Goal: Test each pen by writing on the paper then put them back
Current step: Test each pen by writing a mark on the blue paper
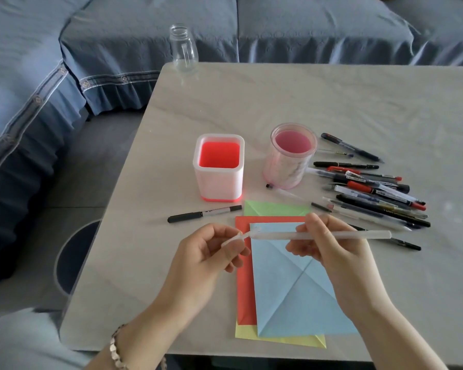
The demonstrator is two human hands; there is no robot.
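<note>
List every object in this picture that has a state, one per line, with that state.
White pen: gripped by right hand.
Pen cap: pinched by left hand, angled off the tip.
Square holder: upright, empty.
Round holder: upright, empty.
Bottle: upright, uncapped.
Pen pile: lying on table.
Blue paper: topmost, creased.

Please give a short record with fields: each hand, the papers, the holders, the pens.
left hand: pinches the white cap
right hand: grips the white pen above the blue paper
papers: blue paper lies on top of the coloured sheets
holders: square holder and round holder, no pens standing inside
loose pens: pen pile right of round holder; black marker left of papers
</note>
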